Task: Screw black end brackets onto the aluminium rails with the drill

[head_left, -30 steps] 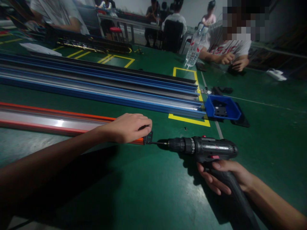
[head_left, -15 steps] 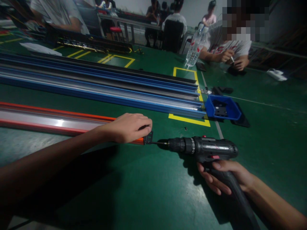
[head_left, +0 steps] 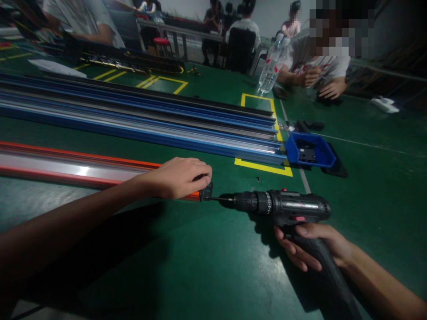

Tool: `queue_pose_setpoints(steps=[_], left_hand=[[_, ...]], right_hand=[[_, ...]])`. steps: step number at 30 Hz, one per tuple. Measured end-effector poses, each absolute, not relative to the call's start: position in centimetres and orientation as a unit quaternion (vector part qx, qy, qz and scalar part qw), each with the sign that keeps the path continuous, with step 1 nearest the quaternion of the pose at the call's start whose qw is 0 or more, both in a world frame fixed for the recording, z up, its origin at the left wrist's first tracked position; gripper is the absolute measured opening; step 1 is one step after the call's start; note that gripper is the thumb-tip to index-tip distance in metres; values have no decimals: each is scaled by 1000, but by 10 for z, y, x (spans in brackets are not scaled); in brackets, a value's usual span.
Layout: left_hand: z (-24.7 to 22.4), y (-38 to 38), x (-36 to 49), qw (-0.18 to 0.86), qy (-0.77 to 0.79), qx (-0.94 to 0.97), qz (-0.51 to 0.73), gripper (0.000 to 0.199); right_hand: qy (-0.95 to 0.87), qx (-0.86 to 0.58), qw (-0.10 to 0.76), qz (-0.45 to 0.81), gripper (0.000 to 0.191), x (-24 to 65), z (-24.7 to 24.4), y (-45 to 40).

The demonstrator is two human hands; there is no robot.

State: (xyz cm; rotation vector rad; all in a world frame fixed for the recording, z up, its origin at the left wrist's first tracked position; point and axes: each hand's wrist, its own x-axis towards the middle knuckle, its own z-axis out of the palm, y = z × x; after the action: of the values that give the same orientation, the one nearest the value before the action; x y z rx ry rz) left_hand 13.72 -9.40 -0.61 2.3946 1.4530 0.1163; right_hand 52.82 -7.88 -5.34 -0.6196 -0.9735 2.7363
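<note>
An orange-edged metal profile [head_left: 83,170] lies across the left of the green table. My left hand [head_left: 182,178] is wrapped over its right end, fingers curled down beside a small black end piece [head_left: 207,191]. My right hand [head_left: 310,246] grips the handle of a black power drill [head_left: 296,205], which points left. The drill's long thin bit [head_left: 220,199] reaches the black end piece at the profile's end. The exact contact at the tip is too small to tell.
Several blue and black profiles [head_left: 167,124] lie behind the orange one. Right of them is a blue bin [head_left: 312,155] with dark parts. Plastic bottles [head_left: 271,69] stand farther back. Across the table sits a person [head_left: 333,71]; a tiny dark piece [head_left: 258,179] lies above the drill.
My hands, the drill and the profile look unmoved. Across the table, the person's hands have moved apart, one now lower and flatter.
</note>
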Motion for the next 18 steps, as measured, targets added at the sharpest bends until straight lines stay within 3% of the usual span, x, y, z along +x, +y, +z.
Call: queue_pose_setpoints(steps=[18], left_hand=[[-6, -94, 138, 171, 513, 840, 36, 35]], right_hand=[[-328, -202, 89, 918, 33, 528, -53, -79]])
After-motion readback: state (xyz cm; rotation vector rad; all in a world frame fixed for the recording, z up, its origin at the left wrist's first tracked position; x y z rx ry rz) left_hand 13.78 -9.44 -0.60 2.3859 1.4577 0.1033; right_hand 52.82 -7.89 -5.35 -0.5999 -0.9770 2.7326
